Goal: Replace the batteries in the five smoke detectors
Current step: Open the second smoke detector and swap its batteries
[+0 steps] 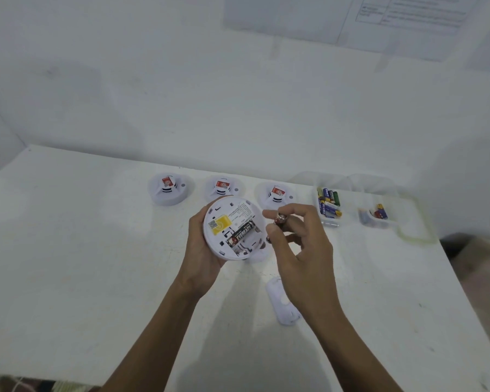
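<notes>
Smoke detector [229,215] cupped in our left grip [203,250] | right grip [303,244] pinches a battery [281,219] — open bay [245,246] just left, slanted

Left grip [201,250] cupped, holding; right grip [303,244] pinching.

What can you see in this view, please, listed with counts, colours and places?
smoke detectors: three, white with red labels, row at table's back
held smoke detector: one, white, underside up, centre
Eveready battery: one, black, in held detector's compartment
battery cover: one, white, on table, front centre
battery tubs: two, clear, back right, holding mixed-colour cells
tub lid: one, clear, greenish rim, right of tubs
papers: two or more, white, wall top right
table: one, white
left hand: grips held smoke detector
right hand: pinches batteries, two metal ends showing
</notes>
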Demonstrator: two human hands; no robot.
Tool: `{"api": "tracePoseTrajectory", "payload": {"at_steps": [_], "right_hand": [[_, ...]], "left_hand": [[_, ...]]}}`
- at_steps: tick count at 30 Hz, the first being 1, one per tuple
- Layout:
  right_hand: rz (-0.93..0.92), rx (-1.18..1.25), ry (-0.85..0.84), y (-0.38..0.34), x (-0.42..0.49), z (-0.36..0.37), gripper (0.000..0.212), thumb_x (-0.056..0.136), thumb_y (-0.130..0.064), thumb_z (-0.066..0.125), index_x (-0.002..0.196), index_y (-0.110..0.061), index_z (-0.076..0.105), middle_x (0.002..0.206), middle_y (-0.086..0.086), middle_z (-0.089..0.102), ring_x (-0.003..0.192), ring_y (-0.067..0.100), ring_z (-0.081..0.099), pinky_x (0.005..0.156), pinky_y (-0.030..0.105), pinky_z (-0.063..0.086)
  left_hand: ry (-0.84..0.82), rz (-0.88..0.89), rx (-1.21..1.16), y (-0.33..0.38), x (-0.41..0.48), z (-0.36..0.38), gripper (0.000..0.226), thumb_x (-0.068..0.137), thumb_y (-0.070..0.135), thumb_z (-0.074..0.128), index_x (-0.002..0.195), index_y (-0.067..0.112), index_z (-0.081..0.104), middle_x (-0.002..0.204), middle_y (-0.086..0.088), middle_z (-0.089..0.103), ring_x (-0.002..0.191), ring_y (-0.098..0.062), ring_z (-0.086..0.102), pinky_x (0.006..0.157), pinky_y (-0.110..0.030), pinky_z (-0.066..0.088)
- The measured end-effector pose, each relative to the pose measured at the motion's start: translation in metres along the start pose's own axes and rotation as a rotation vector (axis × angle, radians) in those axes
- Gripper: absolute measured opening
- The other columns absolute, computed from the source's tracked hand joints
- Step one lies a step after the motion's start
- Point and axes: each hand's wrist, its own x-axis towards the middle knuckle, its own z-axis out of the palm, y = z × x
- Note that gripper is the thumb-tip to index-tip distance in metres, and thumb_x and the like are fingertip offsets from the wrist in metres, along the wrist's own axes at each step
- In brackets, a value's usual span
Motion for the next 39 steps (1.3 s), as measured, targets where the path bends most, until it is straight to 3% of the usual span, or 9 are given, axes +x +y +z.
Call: {"api": "tracePoseTrajectory", "payload": {"at_steps": [5,9,16,18,22,28,32,36,39], "right_hand": [[-0.036,0.012,0.051,0.006,-0.002,0.01,0.017,0.086,-0.013,0.068,0.101,-0.015,0.06,0.093,-0.004,0.067,0.088,0.012,0.067,0.078,0.026,0.057],[-0.051,0.001,0.09,0.01,-0.007,0.021,0.02,0.084,-0.015,0.071,0.101,-0.014,0.06,0.094,-0.001,0.069,0.087,0.012,0.068,0.074,0.03,0.059],[-0.174,-0.217,0.159,0.018,-0.008,0.028,0.022,0.082,-0.026,0.072,0.098,-0.013,0.064,0.091,0.0,0.069,0.079,0.009,0.063,0.075,0.002,0.044],[-0.191,-0.267,0.196,0.02,-0.009,0.029,0.026,0.08,-0.029,0.07,0.097,-0.011,0.065,0.091,0.002,0.068,0.079,0.012,0.06,0.076,-0.001,0.039],[-0.228,-0.244,0.195,0.025,-0.011,0.03,0.024,0.081,-0.028,0.07,0.095,-0.009,0.065,0.093,0.002,0.064,0.081,0.006,0.057,0.073,0.004,0.044],[-0.252,-0.22,0.204,0.027,-0.011,0.032,0.03,0.081,-0.032,0.068,0.093,-0.004,0.067,0.099,0.008,0.061,0.088,0.007,0.057,0.073,0.007,0.048],[-0.305,-0.262,0.211,0.025,-0.013,0.031,0.034,0.083,-0.035,0.06,0.09,-0.003,0.068,0.101,0.011,0.06,0.088,0.018,0.062,0.072,0.006,0.046],[-0.348,-0.354,0.209,0.027,-0.017,0.035,0.037,0.088,-0.037,0.053,0.095,-0.005,0.071,0.109,0.011,0.058,0.086,0.022,0.066,0.069,0.014,0.049],[-0.36,-0.396,0.21,0.029,-0.017,0.035,0.037,0.088,-0.037,0.054,0.097,-0.006,0.071,0.112,0.009,0.056,0.088,0.021,0.065,0.067,0.016,0.05]], "left_hand": [[0.042,-0.067,-0.087,-0.004,0.008,-0.005,0.044,0.097,0.031,0.029,0.098,0.034,0.073,0.099,0.005,0.074,0.093,-0.014,0.069,0.067,-0.029,0.058],[0.047,-0.063,-0.076,0.0,0.01,-0.004,0.037,0.095,0.033,0.037,0.122,0.019,0.057,0.119,-0.009,0.066,0.108,-0.027,0.063,0.083,-0.04,0.056],[0.01,-0.038,-0.058,0.001,0.005,-0.001,0.032,0.086,0.037,0.044,0.094,0.035,0.075,0.1,0.004,0.074,0.093,-0.015,0.07,0.069,-0.027,0.057],[-0.003,-0.021,-0.041,0.002,0.004,-0.001,0.025,0.078,0.044,0.059,0.095,0.036,0.075,0.101,0.004,0.073,0.094,-0.015,0.07,0.07,-0.027,0.057],[0.038,0.029,-0.002,0.005,0.006,0.002,0.079,0.054,0.067,0.076,0.116,0.021,0.061,0.116,-0.007,0.067,0.108,-0.025,0.064,0.086,-0.038,0.053],[0.025,0.07,-0.033,0.004,0.004,0.004,0.066,0.061,0.064,0.075,0.113,0.023,0.066,0.115,-0.007,0.067,0.11,-0.027,0.062,0.086,-0.037,0.054],[0.024,0.046,-0.055,0.004,0.004,0.005,0.077,0.064,0.061,0.074,0.123,0.014,0.058,0.121,-0.013,0.063,0.117,-0.033,0.058,0.091,-0.043,0.051],[-0.003,-0.007,-0.12,0.005,0.005,0.001,0.053,0.066,0.058,0.074,0.109,0.027,0.07,0.114,-0.005,0.069,0.107,-0.023,0.065,0.081,-0.033,0.056],[0.007,-0.079,-0.153,0.004,0.005,-0.003,0.044,0.085,0.045,0.047,0.12,0.021,0.06,0.117,-0.006,0.066,0.111,-0.027,0.061,0.083,-0.037,0.057]]}}
